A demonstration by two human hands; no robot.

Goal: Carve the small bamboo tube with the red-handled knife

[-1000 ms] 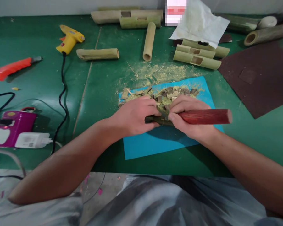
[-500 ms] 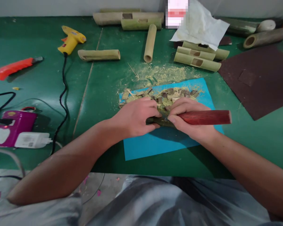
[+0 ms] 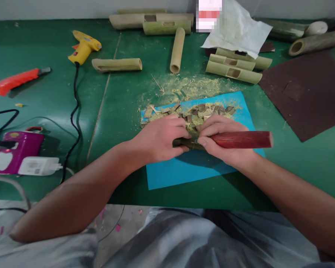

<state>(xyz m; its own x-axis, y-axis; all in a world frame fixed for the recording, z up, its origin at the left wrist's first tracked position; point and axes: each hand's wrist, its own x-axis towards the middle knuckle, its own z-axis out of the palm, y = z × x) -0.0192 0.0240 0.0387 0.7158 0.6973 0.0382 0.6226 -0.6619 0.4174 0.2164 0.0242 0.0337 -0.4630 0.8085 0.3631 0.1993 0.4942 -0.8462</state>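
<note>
My left hand [image 3: 163,137] is closed around a dark green bamboo piece [image 3: 194,144] lying over a blue sheet [image 3: 167,175]. My right hand [image 3: 222,139] grips a carving tool with a thick red wooden handle [image 3: 244,139], which points right. A small bit of metal shows by the right fingertips, against the bamboo; the rest of the blade is hidden. Both hands are close together, with only a short stretch of bamboo visible between them. Bamboo chips [image 3: 202,108] and pale shavings lie just beyond my fingers on the sheet.
Cut bamboo tubes [image 3: 233,72] stand at the back right, partly under white paper [image 3: 236,29]. More tubes [image 3: 117,64] lie at the back. Left are a yellow glue gun [image 3: 83,48], an orange utility knife [image 3: 18,81] and a purple power box [image 3: 16,149]. A brown sheet [image 3: 309,96] lies right.
The red handle has shifted very slightly left with my right hand. My left hand and the bamboo keep their place.
</note>
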